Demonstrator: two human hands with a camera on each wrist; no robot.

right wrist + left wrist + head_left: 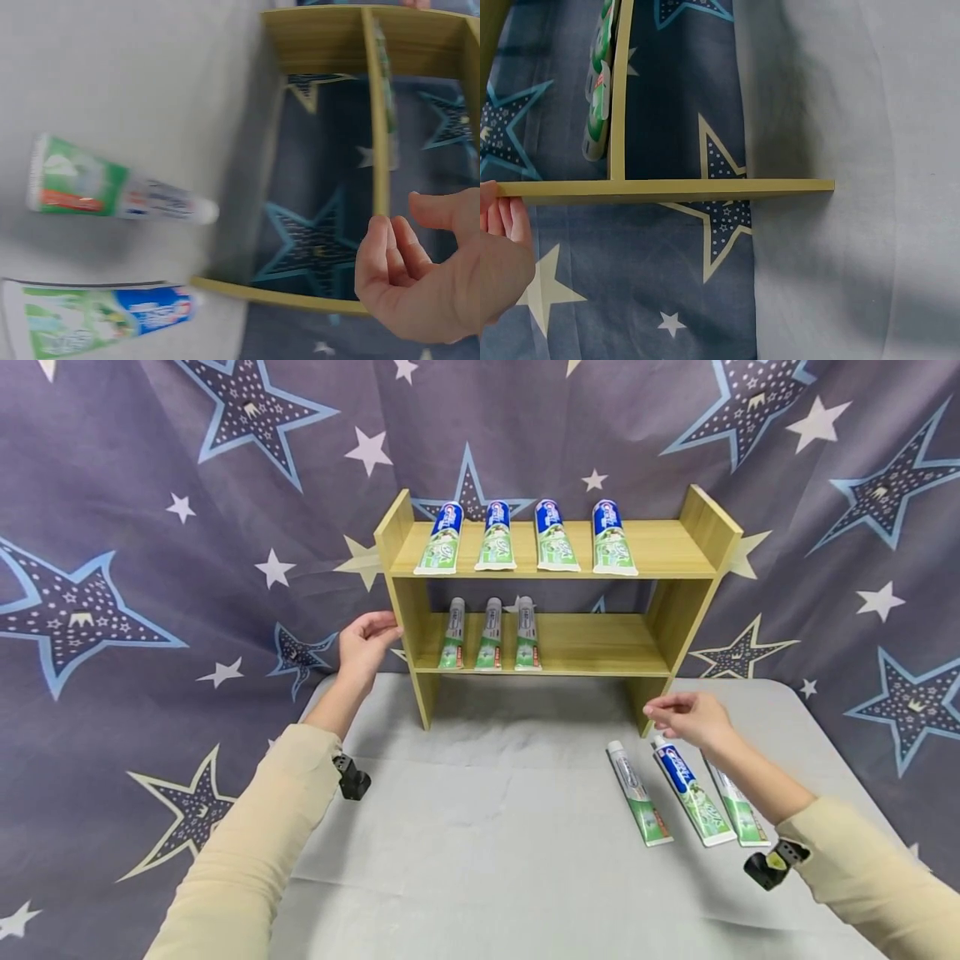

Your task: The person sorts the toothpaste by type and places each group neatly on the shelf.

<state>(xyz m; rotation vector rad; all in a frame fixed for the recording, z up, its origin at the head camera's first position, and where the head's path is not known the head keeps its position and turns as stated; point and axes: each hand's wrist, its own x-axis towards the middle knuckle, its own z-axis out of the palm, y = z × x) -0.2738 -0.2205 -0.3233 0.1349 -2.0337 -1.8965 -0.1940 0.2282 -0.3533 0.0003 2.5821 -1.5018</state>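
Observation:
My left hand (pixel 367 647) is at the left side panel of a small wooden shelf (pixel 600 645), fingertips against its outer face and front edge. In the left wrist view, the fingers (pixel 514 217) lie beside that panel. My right hand (pixel 692 717) holds nothing; its fingers are loosely bent, close to the shelf's right side panel. Below it on the table lie a silver-and-green toothpaste tube (pixel 639 795), a blue-and-green toothpaste tube (pixel 693 793) and another silver-and-green tube (pixel 742 810), partly hidden by the right forearm.
Several blue-and-green toothpaste tubes (pixel 555 537) lie in a row on the upper tier. Three silver-and-green tubes (pixel 491 635) rest on the left part of the lower tier. A pale cloth (pixel 480 827) covers the table, and a star-patterned curtain (pixel 300 568) hangs behind.

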